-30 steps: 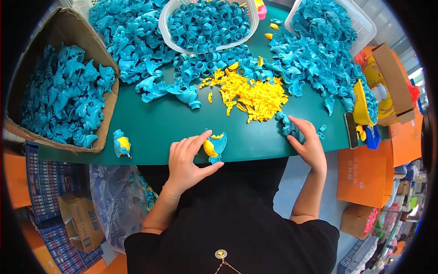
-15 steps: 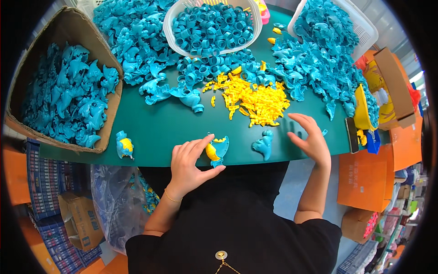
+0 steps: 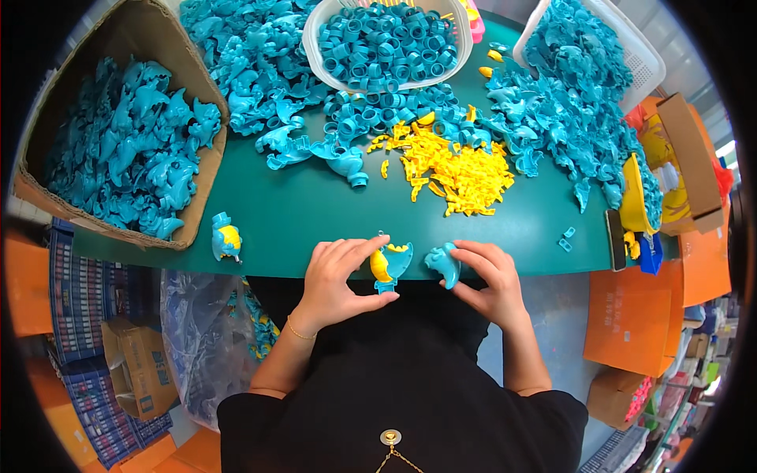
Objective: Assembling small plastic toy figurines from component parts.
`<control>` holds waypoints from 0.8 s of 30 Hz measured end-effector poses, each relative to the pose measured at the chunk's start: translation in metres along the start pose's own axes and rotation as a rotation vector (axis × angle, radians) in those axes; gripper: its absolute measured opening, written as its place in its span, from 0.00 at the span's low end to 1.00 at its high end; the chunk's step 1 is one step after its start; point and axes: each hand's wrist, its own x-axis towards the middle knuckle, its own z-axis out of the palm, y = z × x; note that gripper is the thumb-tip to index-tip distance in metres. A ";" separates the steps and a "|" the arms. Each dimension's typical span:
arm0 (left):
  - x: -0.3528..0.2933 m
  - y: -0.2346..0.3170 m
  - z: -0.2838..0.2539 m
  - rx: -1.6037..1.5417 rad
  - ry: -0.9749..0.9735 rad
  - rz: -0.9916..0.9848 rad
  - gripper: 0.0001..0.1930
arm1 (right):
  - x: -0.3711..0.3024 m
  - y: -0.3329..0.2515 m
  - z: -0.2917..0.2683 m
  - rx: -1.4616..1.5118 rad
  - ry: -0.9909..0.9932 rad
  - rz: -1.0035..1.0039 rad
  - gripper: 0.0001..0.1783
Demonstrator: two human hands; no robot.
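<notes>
At the table's near edge my left hand (image 3: 333,285) pinches a teal toy shell half (image 3: 400,260) between thumb and fingers. A curved yellow piece (image 3: 381,266) sits in that half, and a tiny metal loop shows at its top. Just to the right, my right hand (image 3: 494,285) grips another teal shell half (image 3: 444,264), its rounded outer side up. A small gap separates the two halves. A teal toy figure with a yellow belly (image 3: 226,239) lies to the left, apart from both hands.
Beyond my hands lies a heap of yellow parts (image 3: 461,173), with a white basket of teal rings (image 3: 310,47) behind it. A cardboard box (image 3: 206,177) of teal shells stands left. More teal shells (image 3: 544,110) are piled right, near a phone (image 3: 615,236) and small teal links (image 3: 566,239).
My right hand has moved left and closed on the teal shell half, which is now nearer the left one. My left hand keeps its hold. The whole view has shifted slightly.
</notes>
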 end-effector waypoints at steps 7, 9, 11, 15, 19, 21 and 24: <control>0.001 -0.004 -0.018 -0.248 -0.156 0.051 0.42 | 0.045 -0.002 0.046 0.301 0.195 0.367 0.12; 0.000 -0.005 -0.017 -0.250 -0.156 0.061 0.42 | 0.060 -0.006 0.058 0.182 0.110 0.387 0.18; 0.001 -0.005 -0.016 -0.233 -0.174 0.059 0.43 | 0.071 -0.015 0.069 0.101 0.097 0.336 0.20; -0.001 -0.004 -0.015 -0.211 -0.170 0.047 0.43 | 0.083 -0.006 0.049 0.140 0.150 0.380 0.17; 0.001 -0.005 -0.010 -0.178 -0.138 0.048 0.43 | 0.080 0.068 -0.013 -0.071 0.457 0.349 0.12; 0.002 -0.005 -0.009 -0.122 -0.119 0.068 0.42 | 0.082 0.096 -0.045 -0.132 0.410 0.456 0.15; 0.003 -0.002 -0.008 -0.099 -0.112 0.056 0.42 | 0.079 0.126 -0.059 -0.202 0.272 0.511 0.23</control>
